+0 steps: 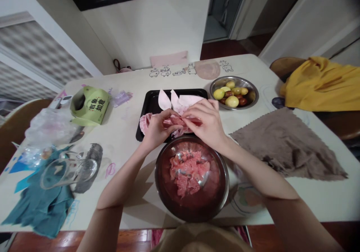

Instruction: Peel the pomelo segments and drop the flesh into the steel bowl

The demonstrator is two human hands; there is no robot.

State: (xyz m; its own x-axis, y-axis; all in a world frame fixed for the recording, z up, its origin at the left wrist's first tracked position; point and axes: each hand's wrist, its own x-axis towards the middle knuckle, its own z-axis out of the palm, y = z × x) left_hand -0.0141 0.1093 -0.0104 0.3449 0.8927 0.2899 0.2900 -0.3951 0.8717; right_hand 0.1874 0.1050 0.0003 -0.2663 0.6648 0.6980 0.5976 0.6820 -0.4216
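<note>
Both my hands are closed on a piece of pink-red pomelo (177,120), pinching it between thumbs and fingertips. My left hand (158,129) grips its left side and my right hand (207,121) its right. They are over the near part of a black tray (146,101), which carries pale pink pomelo rind (164,99) and crumpled pink membrane (144,122). Just below the hands stands a steel bowl (164,192) with loose red pomelo flesh (189,172) in it. My fingers hide part of the held piece.
A steel bowl (255,95) of small green and brown fruit stands beyond my right hand. A brown cloth (292,143) lies to the right. On the left are a green paper box (91,106), plastic bags (52,126), a glass pitcher (66,171) on its side and a teal cloth (42,207).
</note>
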